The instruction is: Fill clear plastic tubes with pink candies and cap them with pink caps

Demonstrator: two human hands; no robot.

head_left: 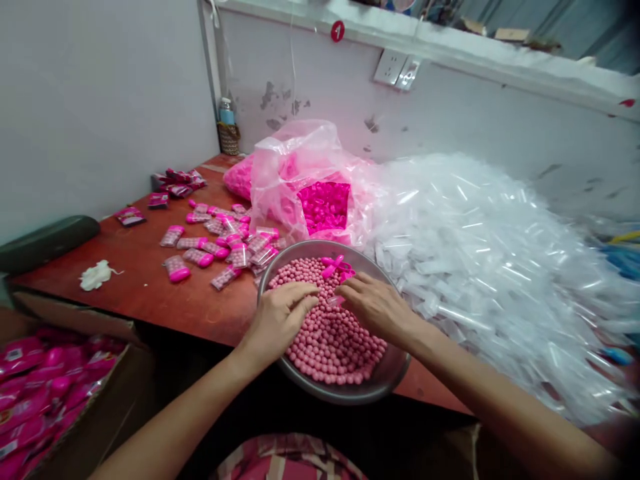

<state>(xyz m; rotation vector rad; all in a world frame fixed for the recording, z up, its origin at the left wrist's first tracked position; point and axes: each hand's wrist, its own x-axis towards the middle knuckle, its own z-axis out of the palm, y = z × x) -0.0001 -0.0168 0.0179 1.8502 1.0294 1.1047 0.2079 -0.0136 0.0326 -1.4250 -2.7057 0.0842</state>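
Note:
A metal bowl full of round pink beads sits at the table's front edge. My left hand is over the bowl's left side, its fingers curled together with the thumb close by; whatever they may hold is hidden. Over the right side, my right hand is closed, with a small clear plastic container at its fingertips, partly covered by them. Bright pink plastic caps lie on the beads just beyond my right fingers.
Bead-filled clear containers with pink caps are scattered left of the bowl. Behind it stands an opened bag of pink pieces. Clear plastic sleeves are heaped at right. A carton of pink packets is at lower left.

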